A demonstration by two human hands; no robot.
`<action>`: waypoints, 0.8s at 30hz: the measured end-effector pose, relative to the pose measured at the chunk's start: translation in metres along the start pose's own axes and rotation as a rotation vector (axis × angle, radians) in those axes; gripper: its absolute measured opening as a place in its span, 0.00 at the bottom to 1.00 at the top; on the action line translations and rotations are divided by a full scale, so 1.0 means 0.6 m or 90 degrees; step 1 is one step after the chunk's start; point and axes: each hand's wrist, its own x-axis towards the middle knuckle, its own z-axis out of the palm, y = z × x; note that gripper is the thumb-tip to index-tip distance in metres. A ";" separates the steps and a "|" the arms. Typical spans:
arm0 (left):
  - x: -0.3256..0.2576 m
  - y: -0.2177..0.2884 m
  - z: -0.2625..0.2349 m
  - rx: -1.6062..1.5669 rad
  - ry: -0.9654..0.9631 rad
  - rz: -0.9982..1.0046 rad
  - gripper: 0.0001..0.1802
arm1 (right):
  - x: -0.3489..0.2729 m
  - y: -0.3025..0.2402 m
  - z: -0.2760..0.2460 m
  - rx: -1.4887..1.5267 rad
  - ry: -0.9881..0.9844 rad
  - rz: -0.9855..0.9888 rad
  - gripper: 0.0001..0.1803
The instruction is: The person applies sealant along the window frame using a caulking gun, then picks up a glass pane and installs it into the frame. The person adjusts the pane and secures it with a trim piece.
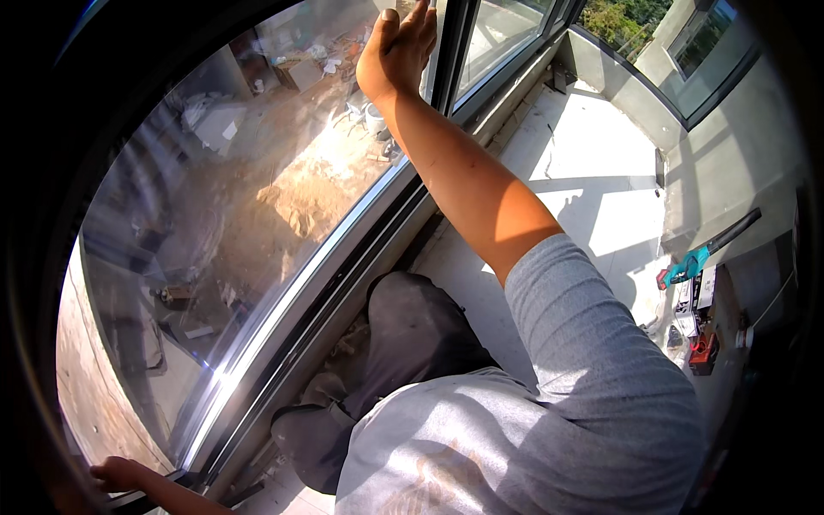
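A large glass panel in a dark metal frame (318,262) stands along my left side. My right arm is raised, and my right hand (395,56) is at the panel's far upright edge. Its thumb points up and its fingers are bent at the frame, the tips partly cut off by the top of the view. Low at the left, my left hand (114,474) is curled closed at the near end of the same frame; its fingertips are hidden. My knees, in dark trousers (412,330), are bent close beside the bottom rail.
Beyond the glass lie a sandy mound (305,202), a white bucket (375,120) and scattered rubble. On the right, a teal power tool (687,268), small boxes (697,300) and a red tool (704,352) lie by the wall. A low parapet (627,94) bounds the pale floor.
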 end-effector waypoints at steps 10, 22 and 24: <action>-0.059 0.056 -0.028 0.081 0.177 0.211 0.14 | 0.016 0.067 -0.039 0.020 -0.026 -0.144 0.22; -0.070 0.057 -0.015 0.004 0.245 0.248 0.17 | 0.154 0.057 -0.061 0.223 -0.002 0.041 0.12; -0.089 0.071 -0.024 -0.030 0.169 0.208 0.22 | 0.160 0.072 -0.055 0.218 0.024 0.021 0.12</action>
